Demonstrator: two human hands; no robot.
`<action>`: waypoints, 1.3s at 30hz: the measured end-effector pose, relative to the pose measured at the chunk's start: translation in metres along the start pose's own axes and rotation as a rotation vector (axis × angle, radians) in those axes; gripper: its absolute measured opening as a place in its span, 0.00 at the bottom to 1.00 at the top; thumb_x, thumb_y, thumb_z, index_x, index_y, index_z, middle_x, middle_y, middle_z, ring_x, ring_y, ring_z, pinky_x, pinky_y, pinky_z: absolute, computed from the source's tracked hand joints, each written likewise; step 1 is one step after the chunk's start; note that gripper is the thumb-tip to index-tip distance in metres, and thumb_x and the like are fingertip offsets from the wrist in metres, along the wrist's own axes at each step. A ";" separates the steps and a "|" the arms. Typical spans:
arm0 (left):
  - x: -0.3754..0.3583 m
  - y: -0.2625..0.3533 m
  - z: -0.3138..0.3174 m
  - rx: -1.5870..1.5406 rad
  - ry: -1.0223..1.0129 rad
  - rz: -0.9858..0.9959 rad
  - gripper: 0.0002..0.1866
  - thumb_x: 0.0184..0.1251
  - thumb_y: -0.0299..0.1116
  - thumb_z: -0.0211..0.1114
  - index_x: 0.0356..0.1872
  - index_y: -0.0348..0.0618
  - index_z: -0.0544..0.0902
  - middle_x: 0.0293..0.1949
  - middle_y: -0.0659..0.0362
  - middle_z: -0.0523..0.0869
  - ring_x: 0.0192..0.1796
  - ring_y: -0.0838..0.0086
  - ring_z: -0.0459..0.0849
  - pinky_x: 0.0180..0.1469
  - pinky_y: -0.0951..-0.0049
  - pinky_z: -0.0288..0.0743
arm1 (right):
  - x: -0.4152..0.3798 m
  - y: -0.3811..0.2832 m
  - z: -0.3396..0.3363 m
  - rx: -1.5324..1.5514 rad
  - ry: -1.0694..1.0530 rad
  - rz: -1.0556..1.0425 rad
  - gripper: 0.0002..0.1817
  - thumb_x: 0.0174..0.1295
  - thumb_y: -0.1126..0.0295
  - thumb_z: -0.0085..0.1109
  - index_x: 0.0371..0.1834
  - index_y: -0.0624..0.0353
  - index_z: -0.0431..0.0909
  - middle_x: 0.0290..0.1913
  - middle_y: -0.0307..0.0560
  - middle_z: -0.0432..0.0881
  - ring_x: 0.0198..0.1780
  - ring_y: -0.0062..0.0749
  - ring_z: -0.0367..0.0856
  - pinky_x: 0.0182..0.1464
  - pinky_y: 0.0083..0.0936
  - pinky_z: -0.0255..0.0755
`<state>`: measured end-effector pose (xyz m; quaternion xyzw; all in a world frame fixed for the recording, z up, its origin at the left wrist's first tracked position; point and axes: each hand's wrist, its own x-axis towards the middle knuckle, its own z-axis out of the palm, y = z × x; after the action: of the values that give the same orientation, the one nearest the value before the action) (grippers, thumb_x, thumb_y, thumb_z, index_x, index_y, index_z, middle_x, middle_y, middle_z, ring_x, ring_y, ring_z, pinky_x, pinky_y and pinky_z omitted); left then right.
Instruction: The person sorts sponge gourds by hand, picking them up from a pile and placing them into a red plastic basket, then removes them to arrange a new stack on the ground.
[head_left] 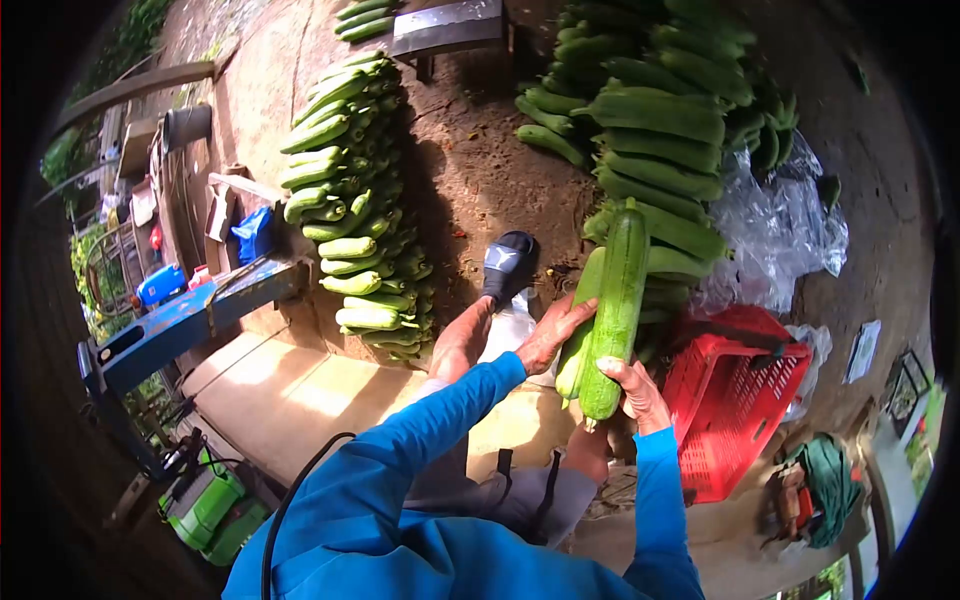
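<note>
Two long green gourds are held side by side in front of my body. My left hand is against the outer side of the narrower gourd, its fingers curving over the edge. Around the lower end of the larger, paler-speckled gourd is my right hand, thumb on top. The larger gourd lies partly over the narrower one. Just beyond them, a tall pile of darker green gourds runs away from me, stacked crosswise.
Left of my sandalled foot stretches another gourd pile. A red plastic crate tilts at my right, near clear plastic sheeting. A low metal-topped stool stands ahead; a blue metal beam is at left.
</note>
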<state>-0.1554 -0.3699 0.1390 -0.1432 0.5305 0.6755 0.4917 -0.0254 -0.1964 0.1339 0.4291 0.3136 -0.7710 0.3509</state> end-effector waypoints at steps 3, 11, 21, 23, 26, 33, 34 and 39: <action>-0.017 0.031 -0.062 -0.217 0.228 0.054 0.27 0.78 0.49 0.57 0.66 0.40 0.73 0.58 0.58 0.82 0.58 0.76 0.78 0.62 0.73 0.70 | 0.043 -0.049 0.094 -0.191 -0.157 0.011 0.44 0.51 0.49 0.74 0.67 0.66 0.71 0.59 0.49 0.78 0.61 0.33 0.74 0.65 0.32 0.69; -0.039 0.025 -0.234 -0.540 0.667 0.336 0.25 0.73 0.54 0.59 0.49 0.39 0.80 0.40 0.59 0.85 0.41 0.76 0.82 0.47 0.73 0.76 | 0.177 -0.110 0.285 -1.073 -0.163 -0.302 0.33 0.49 0.52 0.74 0.54 0.64 0.81 0.43 0.50 0.87 0.44 0.33 0.84 0.50 0.30 0.78; -0.143 -0.042 -0.336 -0.925 1.162 0.426 0.27 0.72 0.54 0.61 0.57 0.41 0.79 0.46 0.62 0.82 0.48 0.76 0.80 0.51 0.72 0.76 | 0.357 -0.149 0.520 -1.708 -0.271 -0.708 0.37 0.49 0.48 0.70 0.55 0.66 0.76 0.43 0.64 0.87 0.46 0.51 0.88 0.50 0.40 0.80; -0.165 -0.056 -0.337 -1.002 1.229 0.410 0.26 0.72 0.53 0.60 0.57 0.42 0.78 0.44 0.60 0.82 0.45 0.74 0.81 0.48 0.70 0.77 | 0.396 -0.148 0.561 -1.729 -0.362 -0.884 0.38 0.49 0.46 0.70 0.55 0.66 0.75 0.46 0.66 0.86 0.48 0.56 0.86 0.52 0.44 0.79; -0.180 -0.086 -0.335 -1.147 1.387 0.386 0.24 0.72 0.53 0.60 0.54 0.44 0.77 0.41 0.59 0.81 0.42 0.71 0.82 0.45 0.68 0.79 | 0.454 -0.137 0.610 -1.908 -0.327 -1.224 0.36 0.50 0.44 0.72 0.48 0.67 0.77 0.48 0.68 0.82 0.53 0.58 0.82 0.54 0.48 0.76; -0.192 -0.097 -0.325 -1.367 1.529 0.356 0.24 0.67 0.59 0.62 0.50 0.51 0.77 0.35 0.62 0.80 0.37 0.73 0.81 0.38 0.71 0.77 | 0.514 -0.112 0.653 -2.105 -0.270 -1.443 0.33 0.53 0.40 0.68 0.47 0.58 0.78 0.53 0.57 0.73 0.56 0.57 0.73 0.55 0.54 0.72; -0.193 -0.094 -0.326 -1.390 1.546 0.366 0.24 0.67 0.59 0.62 0.50 0.51 0.77 0.35 0.62 0.80 0.36 0.73 0.81 0.37 0.71 0.77 | 0.517 -0.112 0.651 -2.152 -0.267 -1.429 0.33 0.54 0.39 0.66 0.49 0.57 0.76 0.53 0.56 0.72 0.57 0.57 0.73 0.54 0.54 0.71; -0.191 -0.113 -0.338 -1.352 1.524 0.393 0.23 0.71 0.56 0.60 0.53 0.50 0.77 0.37 0.62 0.81 0.38 0.72 0.82 0.42 0.69 0.79 | 0.541 -0.118 0.635 -2.195 -0.362 -1.441 0.37 0.61 0.36 0.60 0.59 0.58 0.73 0.55 0.60 0.74 0.58 0.61 0.72 0.56 0.55 0.70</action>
<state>-0.0832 -0.7630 0.0762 -0.6894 0.2252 0.6306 -0.2761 -0.6097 -0.7764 -0.0448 -0.4449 0.8754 -0.1774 0.0649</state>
